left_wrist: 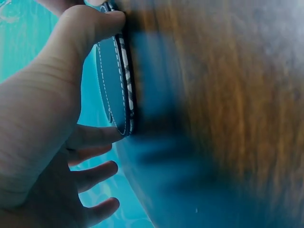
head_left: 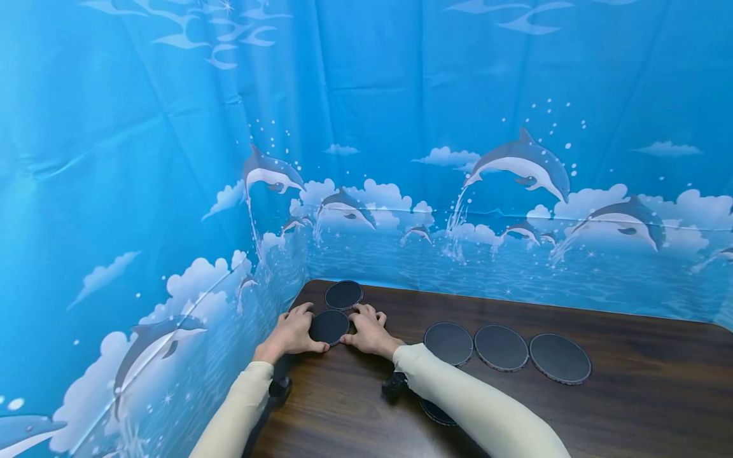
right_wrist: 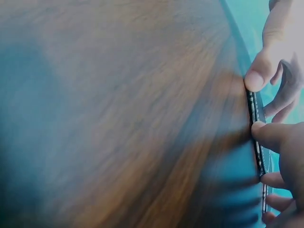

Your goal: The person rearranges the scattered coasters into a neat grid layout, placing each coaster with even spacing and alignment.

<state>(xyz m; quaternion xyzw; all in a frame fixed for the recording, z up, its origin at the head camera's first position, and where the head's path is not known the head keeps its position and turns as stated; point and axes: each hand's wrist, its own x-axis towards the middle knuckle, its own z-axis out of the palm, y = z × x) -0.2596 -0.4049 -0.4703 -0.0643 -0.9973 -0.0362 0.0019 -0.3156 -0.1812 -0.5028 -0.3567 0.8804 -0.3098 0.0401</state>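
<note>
A round black coaster with a stitched rim lies between both hands near the table's far left corner. My left hand grips its left side, thumb at the near edge and fingers spread round the far side. On the opposite side, my right hand holds the rim between thumb and fingers. Just behind, a second black coaster lies close to the first. In the left wrist view the thumb and a finger span the coaster. The right wrist view shows the coaster's thin edge at both hands' fingertips.
Three more black coasters, a left one, a middle one and a right one, form a row on the brown wooden table. Another coaster is partly hidden by the right forearm. Blue dolphin-print curtains border the table.
</note>
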